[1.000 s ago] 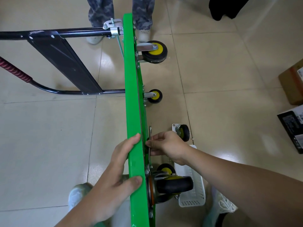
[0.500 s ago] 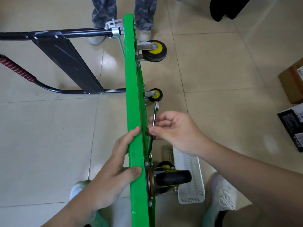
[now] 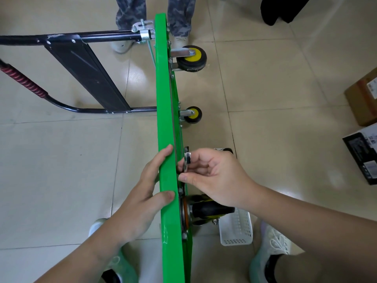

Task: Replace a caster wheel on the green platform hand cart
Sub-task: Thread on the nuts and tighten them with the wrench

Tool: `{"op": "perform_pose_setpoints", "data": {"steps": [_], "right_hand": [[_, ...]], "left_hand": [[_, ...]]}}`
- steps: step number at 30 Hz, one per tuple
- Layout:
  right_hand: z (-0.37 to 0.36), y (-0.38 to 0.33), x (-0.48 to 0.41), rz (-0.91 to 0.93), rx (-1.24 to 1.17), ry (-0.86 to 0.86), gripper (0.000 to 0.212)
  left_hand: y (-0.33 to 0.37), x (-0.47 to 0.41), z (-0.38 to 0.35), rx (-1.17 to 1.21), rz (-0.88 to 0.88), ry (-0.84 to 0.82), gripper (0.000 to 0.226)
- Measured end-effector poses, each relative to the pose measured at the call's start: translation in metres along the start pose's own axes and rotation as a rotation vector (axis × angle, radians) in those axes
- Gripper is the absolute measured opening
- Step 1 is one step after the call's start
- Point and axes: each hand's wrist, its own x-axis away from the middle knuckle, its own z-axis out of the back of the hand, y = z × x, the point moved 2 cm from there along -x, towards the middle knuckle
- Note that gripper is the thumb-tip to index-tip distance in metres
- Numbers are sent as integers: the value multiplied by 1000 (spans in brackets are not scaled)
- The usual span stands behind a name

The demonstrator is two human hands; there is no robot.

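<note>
Cart's green platform (image 3: 165, 119) is standing on edge, wheels facing right. Left hand (image 3: 146, 197) is wrapping thumb and fingers over its top edge, steadying it. Right hand (image 3: 218, 176) is pinching the wrench (image 3: 186, 161) between thumb and curled fingertips. Versus 0.5 s ago, the wrench is swinging back in against the underside, just above the near caster (image 3: 212, 210). Reading: repeated strokes on 1 mounting bolt, so fastener work is continuing. 1 loose caster (image 3: 226, 150) is lying on the floor behind.

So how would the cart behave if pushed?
Likely tippy: the cart stands on its thin edge, steadied by the left hand while the right hand holds a wrench. Probably stiff, showing no bend. Unlikely to roll, wheels pointing sideways.
</note>
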Motion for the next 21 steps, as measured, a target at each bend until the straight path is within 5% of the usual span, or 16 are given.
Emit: {"op": "perform_pose_setpoints", "data": {"steps": [7,21], "right_hand": [[1,5,6,74,80,41,22],[4,24,-27,-125,75,100,20]], "left_hand": [[-2,2,-1,0,-3,0,82],[-4,3,-1,-6,14,-17,83]]}}
